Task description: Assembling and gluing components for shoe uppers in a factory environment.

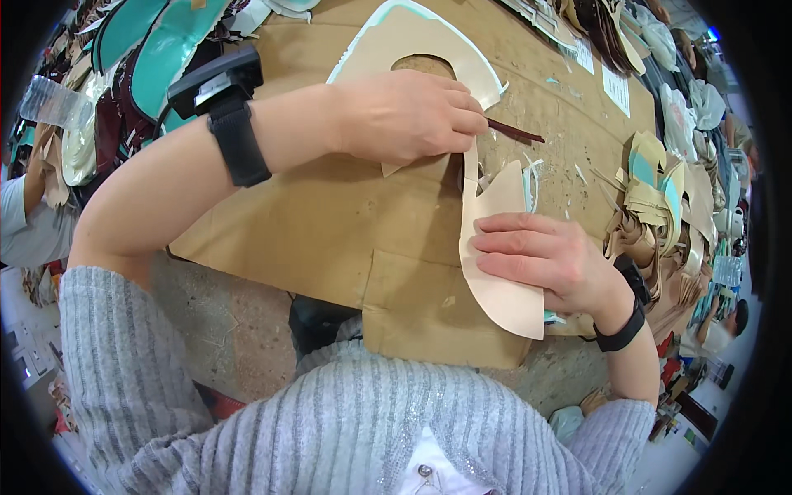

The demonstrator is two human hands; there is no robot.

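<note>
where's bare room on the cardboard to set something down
The widest bare patch of cardboard lies below the left forearm, left of the curved beige piece under the right hand, down to the front edge. It is crowded along the right, with piled beige pieces, and at upper left, with turquoise pieces.

Can pass over the surface (305, 219) between the left hand (404, 115) and the torso (371, 421); blocked between the hands by a beige piece (495, 198), right of the right hand (536, 257) by heaped scraps (648, 200).
</note>
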